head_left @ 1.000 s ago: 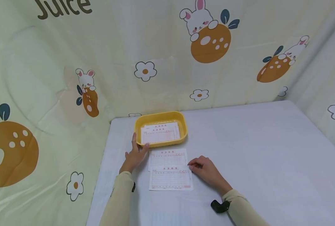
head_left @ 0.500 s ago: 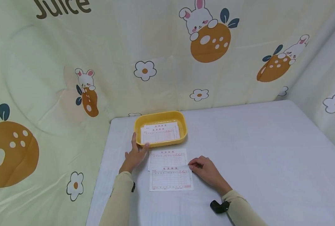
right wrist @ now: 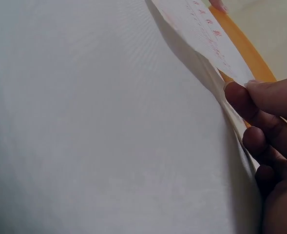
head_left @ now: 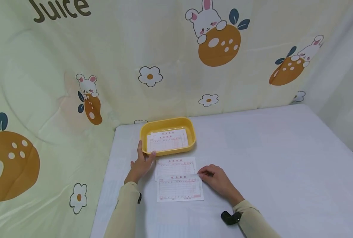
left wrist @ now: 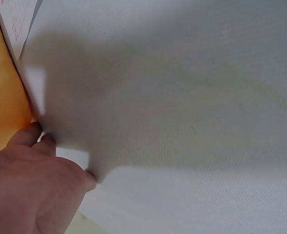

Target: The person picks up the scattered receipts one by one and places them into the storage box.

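A shallow yellow tray (head_left: 191, 140) stands near the back left of the table, with printed paper slips (head_left: 167, 141) inside. My left hand (head_left: 140, 167) holds the tray's front left corner, the thumb at the front and a finger along the left side. In front of the tray, one printed slip (head_left: 176, 165) lies on the table, partly covered by a nearer slip (head_left: 180, 190). The thumb and index finger of my right hand (head_left: 218, 181) pinch the nearer slip's top right corner. In the right wrist view that pinched slip (right wrist: 201, 34) looks raised off the cloth at this edge.
The table (head_left: 268, 165) has a white cloth that stretches far to the right. A pale curtain (head_left: 164, 39) with rabbits, fruit and flowers hangs behind and at both sides. A black wrist device (head_left: 231, 217) sits by my right sleeve.
The head view has shifted slightly. Both hands, the tray and the slips keep nearly the same places.
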### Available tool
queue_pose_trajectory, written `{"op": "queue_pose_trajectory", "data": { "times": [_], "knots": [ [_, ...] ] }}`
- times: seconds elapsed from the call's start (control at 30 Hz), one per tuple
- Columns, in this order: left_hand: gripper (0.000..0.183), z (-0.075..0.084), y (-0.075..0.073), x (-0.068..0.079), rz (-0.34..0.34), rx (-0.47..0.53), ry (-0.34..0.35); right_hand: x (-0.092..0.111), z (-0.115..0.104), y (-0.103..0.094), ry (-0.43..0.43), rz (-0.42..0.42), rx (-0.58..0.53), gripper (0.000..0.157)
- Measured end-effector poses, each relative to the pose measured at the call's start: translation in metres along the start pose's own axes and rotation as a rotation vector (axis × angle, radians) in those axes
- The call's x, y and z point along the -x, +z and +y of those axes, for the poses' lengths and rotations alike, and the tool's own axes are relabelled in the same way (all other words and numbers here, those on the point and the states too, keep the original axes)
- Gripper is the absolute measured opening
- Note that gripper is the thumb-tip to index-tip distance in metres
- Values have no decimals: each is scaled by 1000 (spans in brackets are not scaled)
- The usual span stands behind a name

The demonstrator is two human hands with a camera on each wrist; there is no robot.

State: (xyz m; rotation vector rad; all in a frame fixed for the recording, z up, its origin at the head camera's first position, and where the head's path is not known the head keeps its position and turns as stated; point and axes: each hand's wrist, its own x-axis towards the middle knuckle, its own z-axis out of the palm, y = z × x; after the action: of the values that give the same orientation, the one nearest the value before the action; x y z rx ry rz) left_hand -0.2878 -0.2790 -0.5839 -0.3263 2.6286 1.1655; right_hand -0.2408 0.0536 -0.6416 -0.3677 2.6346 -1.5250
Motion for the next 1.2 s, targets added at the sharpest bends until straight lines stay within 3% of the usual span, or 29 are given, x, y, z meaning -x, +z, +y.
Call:
{"op": "queue_pose_trajectory", "data": {
  "times": [0.5, 0.87, 1.2],
  "knots": [
    [103, -3, 1, -3, -24, -8, 2, -2, -4, -9, 45, -17, -129, 9],
    [103, -6, 2, -4, -17, -2, 9, -7, -7, -15, 76, -10, -150, 11],
    [103, -8, 3, -5, -15, 3, 26, -14, -11, -21, 54, 23, -152, 11]
  ]
}}
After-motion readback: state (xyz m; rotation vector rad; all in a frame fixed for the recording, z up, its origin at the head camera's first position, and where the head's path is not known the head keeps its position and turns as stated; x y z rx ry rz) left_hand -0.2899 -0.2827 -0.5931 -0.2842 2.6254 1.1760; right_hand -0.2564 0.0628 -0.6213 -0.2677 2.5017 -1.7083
